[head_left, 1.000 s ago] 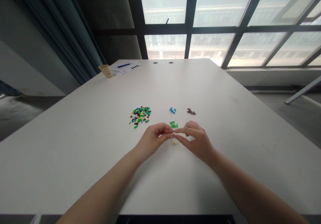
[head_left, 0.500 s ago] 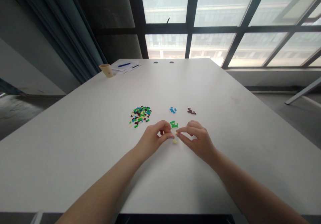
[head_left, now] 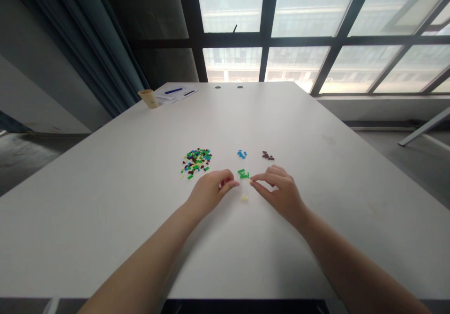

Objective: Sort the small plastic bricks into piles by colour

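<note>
My right hand (head_left: 279,190) pinches a small pale yellow toy brick (head_left: 251,181) between thumb and forefinger, just above the table. Across from it, my left hand (head_left: 213,188) has its fingers curled and its thumb near them; whether anything is between the tips is hidden. Between and beyond the hands lies a small group of green bricks (head_left: 242,175). A pale yellow piece (head_left: 244,198) rests on the table nearer to me, below the gap between the hands.
A mixed pile of small bricks (head_left: 197,160) lies left of centre. Farther out are a blue group (head_left: 242,154) and a dark brown group (head_left: 268,156). A paper cup (head_left: 149,99) and papers with pens (head_left: 176,93) are at the white table's (head_left: 281,122) far left.
My hands have moved apart: the left drew back to the left and the right shifted slightly right and away with the yellow brick. The bricks on the table look unmoved.
</note>
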The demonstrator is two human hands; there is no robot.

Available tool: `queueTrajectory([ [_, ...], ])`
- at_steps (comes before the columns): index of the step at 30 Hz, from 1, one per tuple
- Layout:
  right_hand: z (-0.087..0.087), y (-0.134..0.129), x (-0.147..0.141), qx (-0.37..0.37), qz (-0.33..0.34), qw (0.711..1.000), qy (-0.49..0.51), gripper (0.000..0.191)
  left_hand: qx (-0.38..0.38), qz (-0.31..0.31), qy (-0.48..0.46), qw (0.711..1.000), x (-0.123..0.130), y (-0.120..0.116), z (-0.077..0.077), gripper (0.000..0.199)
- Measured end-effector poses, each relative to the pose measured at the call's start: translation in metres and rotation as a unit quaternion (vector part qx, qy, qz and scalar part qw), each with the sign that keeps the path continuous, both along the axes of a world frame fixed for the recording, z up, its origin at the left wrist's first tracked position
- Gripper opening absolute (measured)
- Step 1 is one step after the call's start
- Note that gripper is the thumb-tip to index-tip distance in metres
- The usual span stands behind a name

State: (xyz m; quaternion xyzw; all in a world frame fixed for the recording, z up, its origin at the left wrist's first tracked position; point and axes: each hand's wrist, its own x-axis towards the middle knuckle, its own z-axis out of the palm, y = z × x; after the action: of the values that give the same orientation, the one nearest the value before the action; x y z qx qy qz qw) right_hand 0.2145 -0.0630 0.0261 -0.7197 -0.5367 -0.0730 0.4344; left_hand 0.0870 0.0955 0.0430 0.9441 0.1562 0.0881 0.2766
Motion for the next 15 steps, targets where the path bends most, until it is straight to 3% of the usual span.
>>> queueTrajectory([
  [6, -0.023, 0.007, 0.008, -0.239, -0.018, 0.966, 0.100, 0.008, 0.109, 0.132, 0.015, 0.985, 0.001, 0.046, -0.026, 0.026],
  [10, -0.032, 0.007, 0.011, -0.273, -0.013, 0.954, 0.125, 0.008, 0.156, 0.133, 0.036, 0.978, 0.003, 0.063, -0.045, 0.026],
  [15, -0.027, 0.006, 0.007, -0.285, 0.006, 0.948, 0.144, 0.009, 0.162, 0.135, 0.029, 0.977, 0.005, 0.062, -0.049, 0.027],
])
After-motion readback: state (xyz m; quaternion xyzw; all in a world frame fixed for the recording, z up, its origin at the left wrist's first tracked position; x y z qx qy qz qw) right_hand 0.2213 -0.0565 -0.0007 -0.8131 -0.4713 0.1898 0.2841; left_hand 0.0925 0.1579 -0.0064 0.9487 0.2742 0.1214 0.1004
